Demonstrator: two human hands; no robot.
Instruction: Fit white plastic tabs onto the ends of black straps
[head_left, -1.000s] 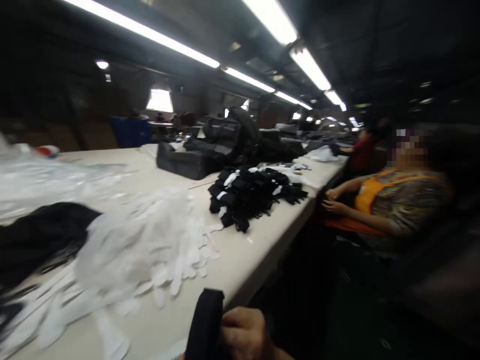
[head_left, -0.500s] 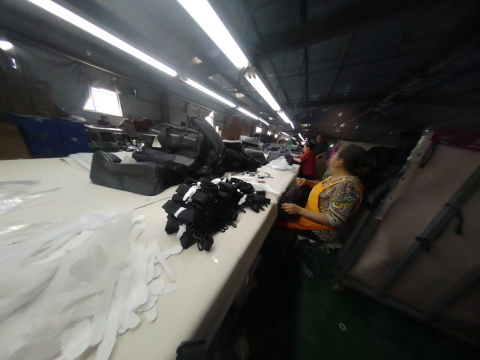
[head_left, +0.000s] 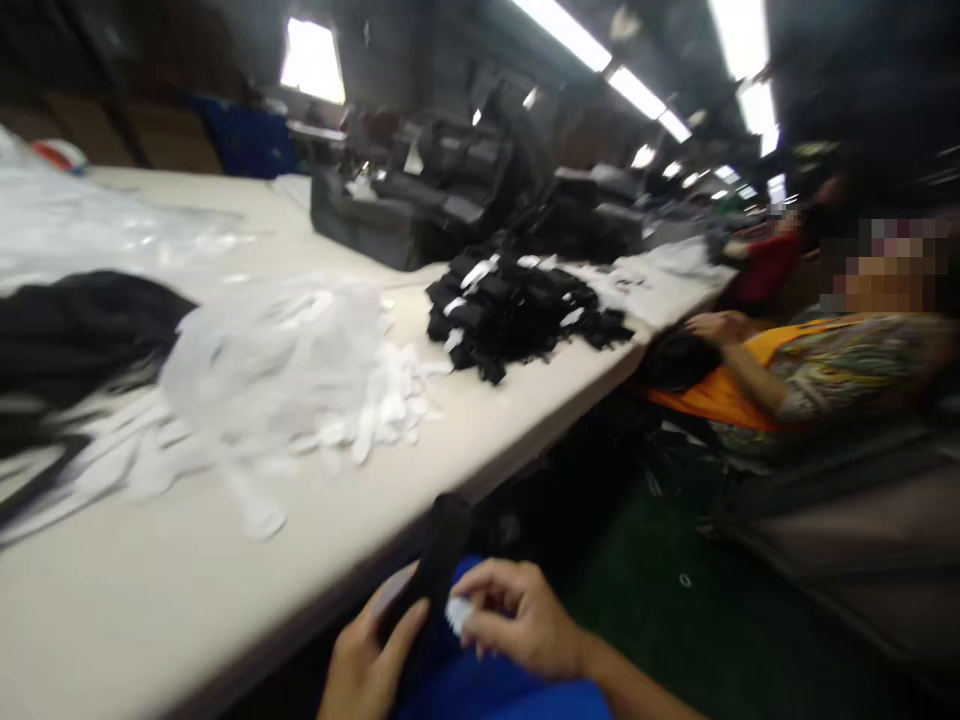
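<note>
At the bottom middle, my left hand grips a folded black strap, its thumb lying across the front. Along the fingers of that hand a pale strip shows beside the black fabric. My right hand, just to the right, is closed in a pinch on a small white strip end with a jagged edge. Both hands are over blue cloth in my lap, below the table's edge. Motion blur hides how the strip and the strap meet.
The pale table carries loose white strips under a cloudy plastic bag. A pile of black straps and dark bags stand beyond. Black fabric lies left. A seated co-worker in an orange apron is at right.
The view has swung down and to the left. Both my hands, the black strap and the white strip end have come into sight, as has the black fabric at left.
</note>
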